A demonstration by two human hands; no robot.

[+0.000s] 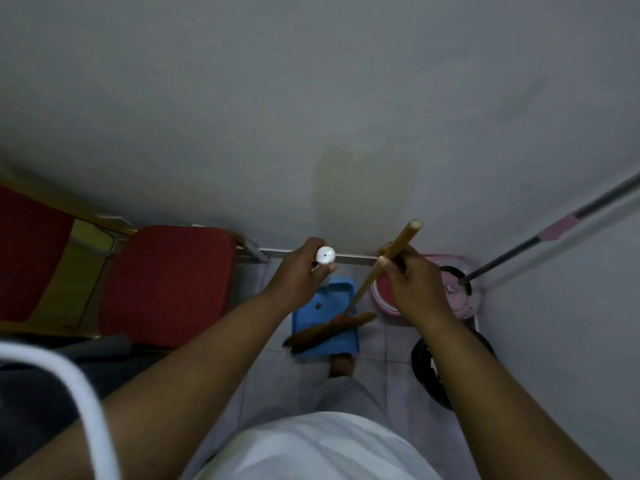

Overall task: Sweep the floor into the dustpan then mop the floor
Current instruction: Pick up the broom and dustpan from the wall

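A blue dustpan (pixel 335 303) stands on the tiled floor by the wall, straight ahead of me. My left hand (pixel 301 271) grips the white top end of the dustpan's handle (pixel 325 255). My right hand (pixel 407 278) grips the wooden broom handle (pixel 398 245), thumb along the stick. The brown broom head (pixel 325 332) lies across the dustpan's front part. A mop (pixel 554 230) with a pink-banded pole leans in the right corner, its lower end in a pink mop bucket (pixel 457 299).
A red cushioned chair (pixel 166 282) stands close on the left against the wall, with another red seat (pixel 27 251) beyond it. A black round bin (pixel 436 368) sits on the floor at the right. A white curved tube (pixel 86 403) crosses the lower left. My foot (pixel 341 363) is just behind the dustpan.
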